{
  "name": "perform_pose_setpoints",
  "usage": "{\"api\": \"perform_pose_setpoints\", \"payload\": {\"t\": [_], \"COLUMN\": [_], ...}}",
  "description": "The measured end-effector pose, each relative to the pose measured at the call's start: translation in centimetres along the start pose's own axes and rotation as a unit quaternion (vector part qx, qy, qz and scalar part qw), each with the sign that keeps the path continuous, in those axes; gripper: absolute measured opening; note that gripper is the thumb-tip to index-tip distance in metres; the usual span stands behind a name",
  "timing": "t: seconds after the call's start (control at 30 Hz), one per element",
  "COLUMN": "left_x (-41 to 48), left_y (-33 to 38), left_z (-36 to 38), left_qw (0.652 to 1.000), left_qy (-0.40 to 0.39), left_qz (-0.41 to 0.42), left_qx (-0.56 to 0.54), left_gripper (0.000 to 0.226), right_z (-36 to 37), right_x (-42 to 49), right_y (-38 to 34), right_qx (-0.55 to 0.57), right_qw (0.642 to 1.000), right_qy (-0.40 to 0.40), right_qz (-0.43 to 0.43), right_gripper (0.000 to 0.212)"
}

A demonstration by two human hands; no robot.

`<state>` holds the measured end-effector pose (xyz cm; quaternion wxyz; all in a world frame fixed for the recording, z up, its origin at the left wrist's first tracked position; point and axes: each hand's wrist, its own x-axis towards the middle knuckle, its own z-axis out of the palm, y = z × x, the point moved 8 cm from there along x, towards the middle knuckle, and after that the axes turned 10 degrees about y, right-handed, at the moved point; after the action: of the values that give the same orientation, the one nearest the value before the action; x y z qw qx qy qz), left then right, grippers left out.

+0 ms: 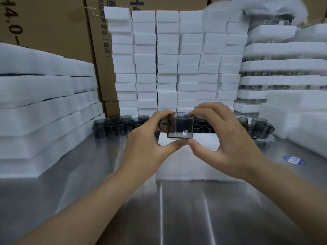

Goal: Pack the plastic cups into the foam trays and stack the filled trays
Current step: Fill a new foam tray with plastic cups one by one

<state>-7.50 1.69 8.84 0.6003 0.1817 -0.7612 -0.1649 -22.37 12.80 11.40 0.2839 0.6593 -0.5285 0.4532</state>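
A smoky grey transparent plastic cup [180, 127] with a handle on its left side is held up in the middle of the view. My left hand [148, 144] pinches it between fingers on the rim and thumb under the base. My right hand [221, 137] pinches it the same way from the right. Beneath the hands a white foam tray [187, 165] lies flat on the steel table [123, 200]. A row of loose grey cups [113, 127] stands along the back of the table, with more cups [260, 127] at the right.
A wall of stacked white foam blocks [168, 64] rises behind the cups. Foam sheets [35, 106] are piled at the left. Filled trays stacked with cups [276, 68] stand at the right, beside more foam [300, 121]. Cardboard boxes [53, 23] stand behind. A blue sticker [293, 160] lies on the table.
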Motion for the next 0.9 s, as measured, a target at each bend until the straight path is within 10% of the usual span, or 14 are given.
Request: {"api": "perform_pose_setpoints", "payload": {"t": [0.57,0.9], "left_x": [-0.2,-0.7], "left_y": [0.5,-0.5], "left_z": [0.8,1.5], "left_qw": [0.998,0.997], "left_qy": [-0.051,-0.069], "left_qz": [0.024,-0.037], "left_qx": [0.034,-0.014], "left_gripper": [0.060,0.063], "right_z": [0.5,1.8], "right_x": [-0.1,-1.0], "right_y": [-0.1,1.3], "right_qx": [-0.031,0.149], "right_qw": [0.999,0.980], "right_qy": [-0.001,-0.079], "right_qz": [-0.033,0.102], "right_gripper": [0.054,0.049]}}
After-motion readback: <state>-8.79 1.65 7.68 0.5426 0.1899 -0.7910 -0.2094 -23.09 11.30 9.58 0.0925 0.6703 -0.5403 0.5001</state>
